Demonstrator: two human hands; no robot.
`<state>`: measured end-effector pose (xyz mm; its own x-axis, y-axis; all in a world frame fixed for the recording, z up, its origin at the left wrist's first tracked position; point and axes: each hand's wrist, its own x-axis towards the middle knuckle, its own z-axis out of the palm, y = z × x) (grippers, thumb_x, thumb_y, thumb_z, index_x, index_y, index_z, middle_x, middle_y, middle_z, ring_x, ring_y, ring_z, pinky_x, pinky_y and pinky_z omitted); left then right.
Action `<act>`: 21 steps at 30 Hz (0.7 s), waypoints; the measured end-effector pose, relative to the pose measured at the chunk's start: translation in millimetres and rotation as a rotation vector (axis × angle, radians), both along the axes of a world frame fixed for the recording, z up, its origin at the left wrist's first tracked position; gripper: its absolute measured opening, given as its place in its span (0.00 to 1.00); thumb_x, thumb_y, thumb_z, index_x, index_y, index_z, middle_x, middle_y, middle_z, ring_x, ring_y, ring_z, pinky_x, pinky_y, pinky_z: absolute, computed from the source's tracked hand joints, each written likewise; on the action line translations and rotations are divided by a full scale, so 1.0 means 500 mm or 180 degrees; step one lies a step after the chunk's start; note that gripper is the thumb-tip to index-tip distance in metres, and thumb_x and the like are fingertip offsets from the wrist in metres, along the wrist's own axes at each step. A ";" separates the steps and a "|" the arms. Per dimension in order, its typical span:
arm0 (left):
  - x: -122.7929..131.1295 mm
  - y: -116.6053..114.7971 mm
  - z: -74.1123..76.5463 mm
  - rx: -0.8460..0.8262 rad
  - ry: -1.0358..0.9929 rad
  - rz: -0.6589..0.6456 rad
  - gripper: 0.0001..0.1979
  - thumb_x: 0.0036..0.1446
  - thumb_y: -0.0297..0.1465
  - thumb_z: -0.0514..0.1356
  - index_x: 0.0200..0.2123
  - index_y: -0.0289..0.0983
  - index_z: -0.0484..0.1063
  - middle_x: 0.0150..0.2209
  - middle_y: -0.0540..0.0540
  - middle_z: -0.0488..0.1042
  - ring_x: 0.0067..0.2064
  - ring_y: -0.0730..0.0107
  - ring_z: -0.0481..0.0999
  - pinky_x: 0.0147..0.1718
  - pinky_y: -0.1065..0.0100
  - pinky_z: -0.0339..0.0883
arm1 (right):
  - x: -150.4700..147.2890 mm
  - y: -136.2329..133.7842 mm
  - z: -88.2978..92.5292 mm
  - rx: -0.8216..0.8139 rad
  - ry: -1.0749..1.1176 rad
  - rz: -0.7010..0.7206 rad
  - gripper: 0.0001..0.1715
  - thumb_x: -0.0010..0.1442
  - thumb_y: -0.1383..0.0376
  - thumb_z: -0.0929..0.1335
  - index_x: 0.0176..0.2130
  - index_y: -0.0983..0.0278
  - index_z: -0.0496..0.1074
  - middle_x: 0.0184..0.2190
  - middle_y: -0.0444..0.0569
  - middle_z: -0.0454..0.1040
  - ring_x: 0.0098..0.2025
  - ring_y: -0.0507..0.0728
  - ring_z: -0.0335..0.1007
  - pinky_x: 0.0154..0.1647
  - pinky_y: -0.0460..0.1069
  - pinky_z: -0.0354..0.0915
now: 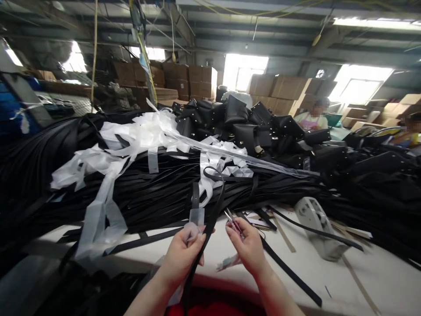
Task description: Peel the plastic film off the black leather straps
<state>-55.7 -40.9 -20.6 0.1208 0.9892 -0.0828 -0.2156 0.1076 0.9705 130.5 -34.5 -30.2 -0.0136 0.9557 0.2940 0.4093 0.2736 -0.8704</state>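
My left hand (186,251), low in the middle of the head view, is closed on a long black strap (214,216). The strap loops up over the pile and hangs down past my wrist. A translucent plastic strip (196,216) is also at this hand's fingers. Just to the right, my right hand (249,246) grips small scissors (234,224) with pinkish handles, their pointed blades directed up and left. A crumpled translucent scrap (228,262) hangs below that hand. The blades are close to the strap but appear apart from it.
A heap of black straps (158,193) spans the table, with white plastic strips (141,131) over it. Behind lie black leather-like bags (237,112). A grey tape dispenser (317,228) stands on the white tabletop (378,272) at right. A person (314,116) sits beyond.
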 end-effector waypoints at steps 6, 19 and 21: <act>0.005 0.003 -0.007 -0.0010 0.0489 -0.0357 0.25 0.49 0.52 0.66 0.26 0.36 0.68 0.16 0.49 0.71 0.18 0.72 0.71 0.17 0.76 0.63 | -0.045 0.021 -0.001 -0.0211 -0.0047 0.0249 0.15 0.60 0.57 0.66 0.27 0.65 0.69 0.21 0.42 0.66 0.25 0.51 0.60 0.26 0.45 0.56; 0.026 0.049 0.009 0.0285 0.0546 -0.0398 0.24 0.44 0.48 0.69 0.18 0.36 0.65 0.18 0.54 0.62 0.21 0.76 0.59 0.21 0.75 0.58 | -0.016 0.022 -0.008 0.0099 -0.1467 -0.0216 0.08 0.55 0.71 0.62 0.30 0.63 0.70 0.25 0.46 0.72 0.29 0.56 0.67 0.31 0.48 0.55; 0.030 0.054 0.008 0.0323 0.0673 -0.0408 0.25 0.44 0.49 0.68 0.17 0.36 0.64 0.17 0.54 0.61 0.21 0.76 0.58 0.20 0.75 0.57 | 0.000 0.015 -0.009 0.0098 -0.1287 -0.0289 0.11 0.55 0.71 0.61 0.34 0.63 0.72 0.29 0.48 0.75 0.33 0.57 0.70 0.35 0.48 0.58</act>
